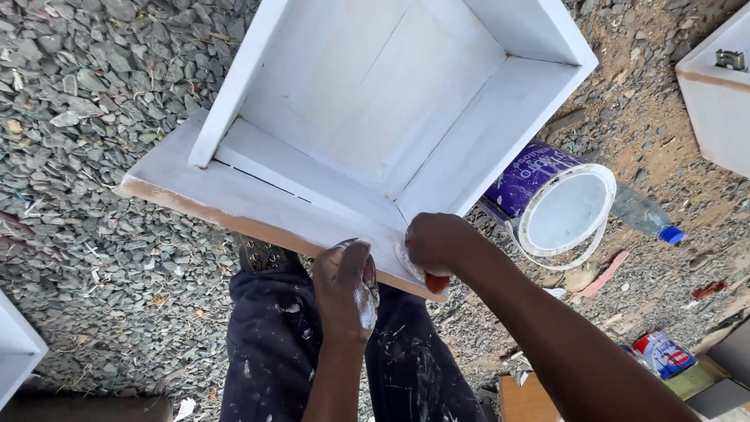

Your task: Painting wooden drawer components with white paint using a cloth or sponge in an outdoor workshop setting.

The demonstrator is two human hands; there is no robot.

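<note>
Looking down from the head camera, I see grey gravel (101, 94) filling the left of the view, with the corner of a white panel (16, 344) poking in at the lower left edge. Next comes the white-painted wooden drawer box (375, 101), open side up, its front board tilted toward me and its bare wood edge showing along the bottom. My left hand (346, 289), smeared with white paint, curls against the underside of that front edge, fingers bent around it in a closed hold on the board. Below it are my dark, paint-flecked trousers (266, 352). Just to the right, my right hand (439, 244) presses down on the drawer's near corner, closed over what looks like a small pale sanding pad (408, 262), though I cannot make it out clearly under the fingers. Past the drawer lies a purple paint tin (551, 199) on its side, white inside, touching the drawer's right wall. A clear plastic bottle (642, 212) with a blue cap lies just beyond it. Another white cabinet piece (715, 101) sits at the far right, and a small red and blue can (662, 353) rests below.
</note>
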